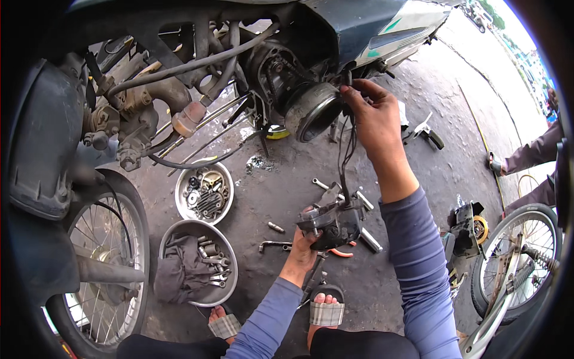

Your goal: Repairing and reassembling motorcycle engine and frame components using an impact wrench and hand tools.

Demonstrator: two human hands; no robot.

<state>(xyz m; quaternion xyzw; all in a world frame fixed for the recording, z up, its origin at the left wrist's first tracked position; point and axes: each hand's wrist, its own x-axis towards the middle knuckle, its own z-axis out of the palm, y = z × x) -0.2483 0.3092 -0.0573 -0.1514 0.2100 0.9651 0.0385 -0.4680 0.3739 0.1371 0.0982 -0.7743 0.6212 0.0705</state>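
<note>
My left hand (302, 254) is closed around the edge of a dark metal engine cover (336, 226), held above the ground. Black wires (345, 158) run up from the cover toward my raised right hand (376, 116). That hand is closed, its thumb and fingers pinching the wires near their upper end, beside the open motorbike engine (278, 75). Just left of the right fingers, a round metal flywheel (312, 112) sticks out of the engine. What lies inside the cover is hidden from this side.
A metal bowl of small parts (177, 190) and another with wrenches and a dark cloth (234, 272) stand left. Loose tools, including a socket (275, 227) and orange-handled pliers (341, 253), lie below the cover. A motorbike wheel (541, 218) and a person's leg (532, 152) are at right.
</note>
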